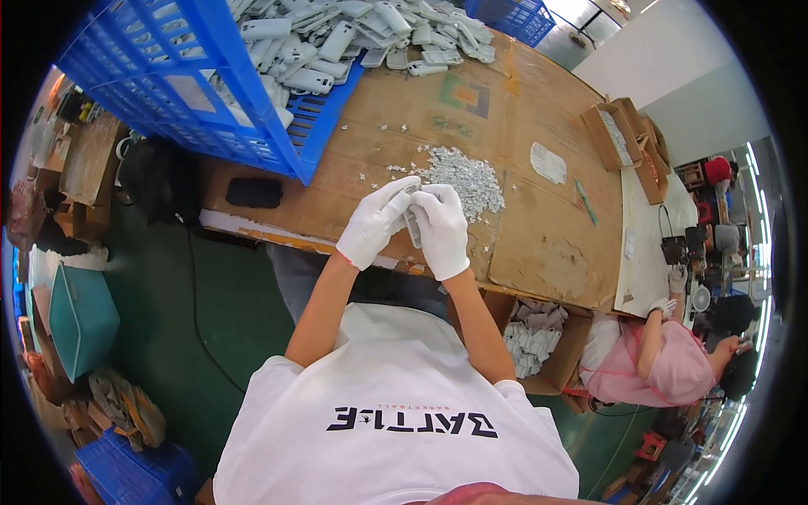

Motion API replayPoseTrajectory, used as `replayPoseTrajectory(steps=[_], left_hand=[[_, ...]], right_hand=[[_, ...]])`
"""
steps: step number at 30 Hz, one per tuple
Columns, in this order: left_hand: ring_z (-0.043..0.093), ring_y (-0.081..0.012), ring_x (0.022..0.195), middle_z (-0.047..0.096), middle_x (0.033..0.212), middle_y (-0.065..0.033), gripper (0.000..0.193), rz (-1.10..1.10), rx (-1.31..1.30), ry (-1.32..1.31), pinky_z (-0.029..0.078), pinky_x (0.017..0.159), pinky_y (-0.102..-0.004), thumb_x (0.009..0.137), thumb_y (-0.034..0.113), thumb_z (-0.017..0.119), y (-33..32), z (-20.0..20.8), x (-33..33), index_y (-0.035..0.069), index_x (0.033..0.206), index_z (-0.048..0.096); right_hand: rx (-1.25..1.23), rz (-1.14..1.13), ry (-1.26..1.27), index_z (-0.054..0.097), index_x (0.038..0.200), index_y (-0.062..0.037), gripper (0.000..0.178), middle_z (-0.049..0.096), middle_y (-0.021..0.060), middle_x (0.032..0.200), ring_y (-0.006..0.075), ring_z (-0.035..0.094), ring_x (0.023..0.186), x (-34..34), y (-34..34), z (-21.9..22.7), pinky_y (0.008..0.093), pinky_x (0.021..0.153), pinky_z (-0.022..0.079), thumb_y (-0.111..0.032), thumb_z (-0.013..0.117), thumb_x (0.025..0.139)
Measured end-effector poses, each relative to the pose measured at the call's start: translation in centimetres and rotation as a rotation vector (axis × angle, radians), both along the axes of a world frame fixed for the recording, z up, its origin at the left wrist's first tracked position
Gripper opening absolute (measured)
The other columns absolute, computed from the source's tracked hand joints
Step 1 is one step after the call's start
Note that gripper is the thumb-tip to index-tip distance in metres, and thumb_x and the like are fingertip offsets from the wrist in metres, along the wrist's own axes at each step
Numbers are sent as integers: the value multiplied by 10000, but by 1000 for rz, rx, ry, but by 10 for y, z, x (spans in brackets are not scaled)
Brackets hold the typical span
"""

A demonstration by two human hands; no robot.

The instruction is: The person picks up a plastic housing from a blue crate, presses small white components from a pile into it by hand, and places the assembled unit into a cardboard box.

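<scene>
Both my hands wear white gloves and meet over the near edge of a cardboard-covered table [547, 244]. My left hand [374, 220] and my right hand [442, 225] are closed around one light grey plastic casing [413, 225], held between them with its lower end pointing toward me. My fingers hide most of its upper part. Just beyond my right hand lies a heap of small whitish-grey parts [471, 178], with a few pieces strewn to its left.
A blue plastic crate [286, 143] at the far left spills a pile of white casings [362, 34]. A dark pad [254, 193], a paper slip [549, 162] and a green tool [586, 202] lie on the table. Boxes [610, 139] stand right; a co-worker [648, 358] sits there.
</scene>
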State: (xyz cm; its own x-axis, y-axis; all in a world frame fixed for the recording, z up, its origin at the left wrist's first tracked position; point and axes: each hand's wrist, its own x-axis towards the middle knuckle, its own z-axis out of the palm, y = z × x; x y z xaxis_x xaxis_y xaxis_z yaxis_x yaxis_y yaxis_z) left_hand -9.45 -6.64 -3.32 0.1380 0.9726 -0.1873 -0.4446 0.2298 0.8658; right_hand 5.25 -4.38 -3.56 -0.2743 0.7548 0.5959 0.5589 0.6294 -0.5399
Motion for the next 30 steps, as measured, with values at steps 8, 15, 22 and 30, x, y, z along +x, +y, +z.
replayPoseTrajectory(steps=[8,15,22,30], left_hand=[[600,-154,1139,620,1286,-80,377,111,10,60,492,968,-307,1049,167,455,-6,12,0,3,1377,544],[659,-176,1099,696,1185,-151,325,265,319,512,505,943,-305,1011,85,498,-16,19,12,10,1310,599],[718,-193,983,728,1080,-142,360,361,404,742,551,857,-318,889,2,604,-14,31,16,24,1247,630],[705,-159,911,728,1010,-115,299,460,253,618,535,830,-284,847,-30,608,-12,21,28,17,1134,678]], right_hand=[[51,-77,-46,650,960,-88,187,582,104,968,290,611,868,-15,-2,12,353,743,515,-13,716,801],[-205,-149,145,585,1212,-96,428,620,117,1048,289,638,908,-15,-6,40,366,770,537,-6,703,811],[-454,-83,146,639,1175,-59,347,719,155,878,273,717,773,1,-2,36,357,722,554,-119,722,844],[-586,-124,261,683,1136,-11,268,734,113,912,122,699,824,-8,-12,24,270,749,536,-105,699,885]])
